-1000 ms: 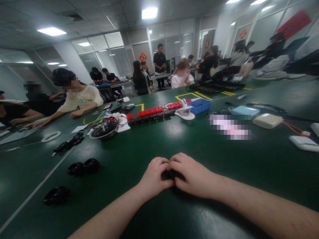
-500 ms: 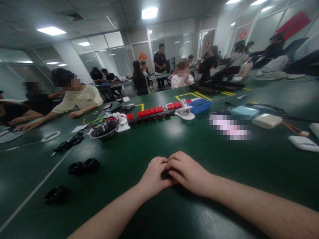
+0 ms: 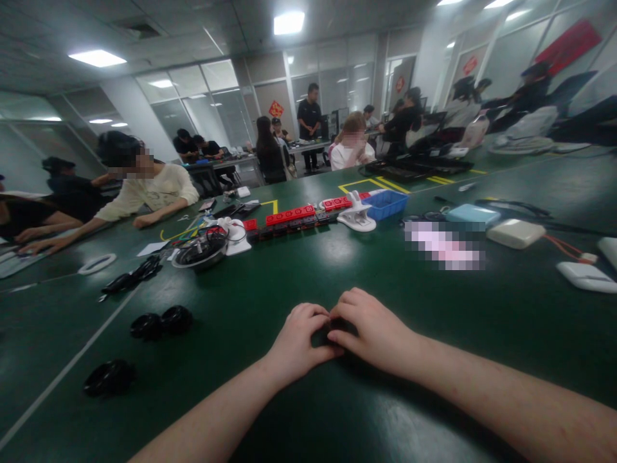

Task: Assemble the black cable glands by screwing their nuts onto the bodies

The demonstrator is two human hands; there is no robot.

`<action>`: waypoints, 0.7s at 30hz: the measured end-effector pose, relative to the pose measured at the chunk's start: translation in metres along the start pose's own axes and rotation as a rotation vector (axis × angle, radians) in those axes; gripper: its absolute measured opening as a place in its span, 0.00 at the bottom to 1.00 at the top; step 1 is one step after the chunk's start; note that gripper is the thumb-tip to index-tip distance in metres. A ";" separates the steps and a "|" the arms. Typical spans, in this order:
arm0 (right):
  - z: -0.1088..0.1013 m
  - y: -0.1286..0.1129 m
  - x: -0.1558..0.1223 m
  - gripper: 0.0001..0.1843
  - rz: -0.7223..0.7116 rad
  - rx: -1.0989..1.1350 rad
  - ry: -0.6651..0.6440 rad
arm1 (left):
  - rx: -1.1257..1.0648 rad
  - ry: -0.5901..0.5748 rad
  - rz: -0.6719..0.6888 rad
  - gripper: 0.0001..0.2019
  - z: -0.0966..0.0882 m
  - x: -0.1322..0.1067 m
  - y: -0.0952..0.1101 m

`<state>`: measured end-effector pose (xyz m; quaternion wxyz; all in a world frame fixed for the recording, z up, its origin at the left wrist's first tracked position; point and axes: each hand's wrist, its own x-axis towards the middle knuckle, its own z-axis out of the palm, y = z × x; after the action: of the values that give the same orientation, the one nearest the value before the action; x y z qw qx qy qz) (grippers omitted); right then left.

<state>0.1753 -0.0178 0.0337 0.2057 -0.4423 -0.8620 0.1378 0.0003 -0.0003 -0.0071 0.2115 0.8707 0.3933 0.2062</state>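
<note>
My left hand (image 3: 299,339) rests on the green table (image 3: 250,308), its thumb and curved fingers apart, with nothing visible in it. Facing it, my right hand (image 3: 373,331) is also open, its thumb held away from the bent fingers. The fingertips of both hands meet or nearly meet, leaving a gap in the middle through which dark tabletop shows. Off to the left of my hands lie a pair of glossy black coiled-looking pieces (image 3: 176,320) and a similar black piece (image 3: 108,378) closer to me.
Farther back stand a metal bowl (image 3: 200,257) with black cable, a red-and-black strip (image 3: 294,218), a white clip base (image 3: 357,218) and a blue bin (image 3: 388,204). On the right lie a light-blue box (image 3: 472,217) and white cases (image 3: 518,233). A person in a cream top (image 3: 164,186) sits at left.
My right hand has shifted slightly up and right, its fingers lifting off my left fingers so the gap between the hands is wider. My left hand has barely moved.
</note>
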 end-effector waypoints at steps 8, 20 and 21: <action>-0.007 -0.003 -0.003 0.12 -0.119 0.001 -0.059 | -0.002 0.004 -0.004 0.15 0.000 -0.001 -0.001; 0.006 0.006 -0.003 0.09 -0.217 0.004 0.045 | -0.023 -0.004 -0.002 0.10 0.001 0.000 -0.001; 0.007 0.007 -0.003 0.08 -0.223 0.011 0.059 | -0.022 -0.005 -0.003 0.10 0.001 0.000 -0.001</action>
<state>0.1777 -0.0167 0.0238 0.2477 -0.3462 -0.8987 0.1057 0.0004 0.0003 -0.0080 0.2223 0.8683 0.3916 0.2080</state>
